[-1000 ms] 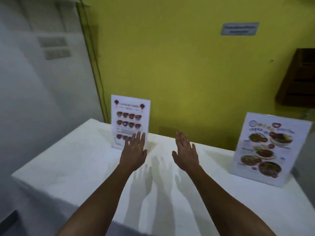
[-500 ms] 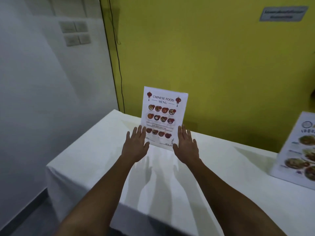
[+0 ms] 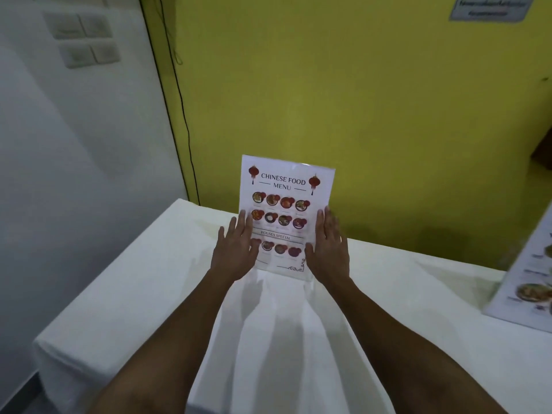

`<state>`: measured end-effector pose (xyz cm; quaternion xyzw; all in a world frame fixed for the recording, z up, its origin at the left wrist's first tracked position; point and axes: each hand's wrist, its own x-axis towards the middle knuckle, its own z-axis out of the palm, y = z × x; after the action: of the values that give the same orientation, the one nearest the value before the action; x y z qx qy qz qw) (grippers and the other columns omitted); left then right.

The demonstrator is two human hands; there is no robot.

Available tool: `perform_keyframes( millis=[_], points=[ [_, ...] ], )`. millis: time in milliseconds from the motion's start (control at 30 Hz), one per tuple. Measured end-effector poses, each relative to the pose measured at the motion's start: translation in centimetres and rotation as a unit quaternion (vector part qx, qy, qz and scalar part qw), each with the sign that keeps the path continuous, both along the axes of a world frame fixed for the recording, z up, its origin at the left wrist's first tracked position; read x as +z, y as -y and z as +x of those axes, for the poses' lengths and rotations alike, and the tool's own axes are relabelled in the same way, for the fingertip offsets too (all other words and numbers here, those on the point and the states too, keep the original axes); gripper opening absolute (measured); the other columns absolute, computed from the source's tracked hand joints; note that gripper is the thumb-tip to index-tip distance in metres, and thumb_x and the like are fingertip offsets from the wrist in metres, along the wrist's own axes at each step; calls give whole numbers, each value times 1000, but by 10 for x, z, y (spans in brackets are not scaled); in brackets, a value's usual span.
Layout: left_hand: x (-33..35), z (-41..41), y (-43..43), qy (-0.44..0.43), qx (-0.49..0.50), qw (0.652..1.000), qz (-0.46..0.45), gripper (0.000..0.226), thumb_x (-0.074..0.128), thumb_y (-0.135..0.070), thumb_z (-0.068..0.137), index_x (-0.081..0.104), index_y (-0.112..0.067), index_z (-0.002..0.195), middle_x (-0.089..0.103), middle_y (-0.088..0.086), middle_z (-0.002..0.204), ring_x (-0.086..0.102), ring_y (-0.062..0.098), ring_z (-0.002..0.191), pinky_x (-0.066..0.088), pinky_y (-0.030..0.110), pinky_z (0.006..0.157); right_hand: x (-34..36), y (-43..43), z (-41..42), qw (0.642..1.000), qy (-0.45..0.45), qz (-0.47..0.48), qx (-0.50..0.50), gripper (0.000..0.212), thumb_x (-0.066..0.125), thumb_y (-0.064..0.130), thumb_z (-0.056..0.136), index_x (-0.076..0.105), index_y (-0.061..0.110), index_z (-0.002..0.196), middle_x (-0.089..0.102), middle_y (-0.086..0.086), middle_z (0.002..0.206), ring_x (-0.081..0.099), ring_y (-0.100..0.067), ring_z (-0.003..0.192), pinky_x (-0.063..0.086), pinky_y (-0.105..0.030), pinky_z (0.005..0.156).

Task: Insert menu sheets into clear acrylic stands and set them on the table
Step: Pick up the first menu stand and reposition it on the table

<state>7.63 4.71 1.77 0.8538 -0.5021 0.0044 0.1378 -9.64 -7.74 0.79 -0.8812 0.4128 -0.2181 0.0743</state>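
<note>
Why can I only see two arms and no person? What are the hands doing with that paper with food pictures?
The camera sits on the person's head and looks down, so you see only their arms, like when you look at your own. The left hand and the right hand are flat and open, one at each side of a menu that stands upright in a clear stand. They seem to be steadying it, not gripping it. It stands on a table under a white cloth, by a yellow wall. At the right edge stands a second menu, partly cut off.

Both hands flank upright menu stand, seemingly touching.
</note>
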Motion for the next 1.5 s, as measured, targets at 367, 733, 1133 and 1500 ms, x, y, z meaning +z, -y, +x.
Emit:
perform_keyframes(
  millis=[367,733,1133,1500],
  points=[
    [3,54,15,-25,-88,995,-33,71,39,-35,98,2,-14,154,-11,13,162,6,28,150,22,46,120,9,-7,27,993,32,32,-106,85,52,22,88,1,10,154,-3,-14,163,7,-32,151,35,-50,112],
    [12,74,25,-123,-151,980,-45,76,41,-35,98,-6,-13,154,-14,11,162,42,35,135,44,43,100,19,-13,48,982,79,138,-101,86,47,17,94,-16,13,152,-13,-17,162,27,-41,143,46,-43,94],
    [20,61,25,-202,-133,967,-84,84,50,-35,95,-5,-10,153,-10,12,162,49,34,131,44,38,100,23,-17,49,975,134,133,-114,89,56,21,91,-6,4,153,-1,-13,163,14,-28,150,39,-40,108],
    [45,86,14,-224,-103,964,-95,89,52,-43,93,-6,-13,154,-7,8,163,41,32,138,40,38,106,44,-23,85,966,203,126,-96,95,62,32,87,-1,8,154,10,-10,163,12,-25,151,28,-40,115]
  ],
)
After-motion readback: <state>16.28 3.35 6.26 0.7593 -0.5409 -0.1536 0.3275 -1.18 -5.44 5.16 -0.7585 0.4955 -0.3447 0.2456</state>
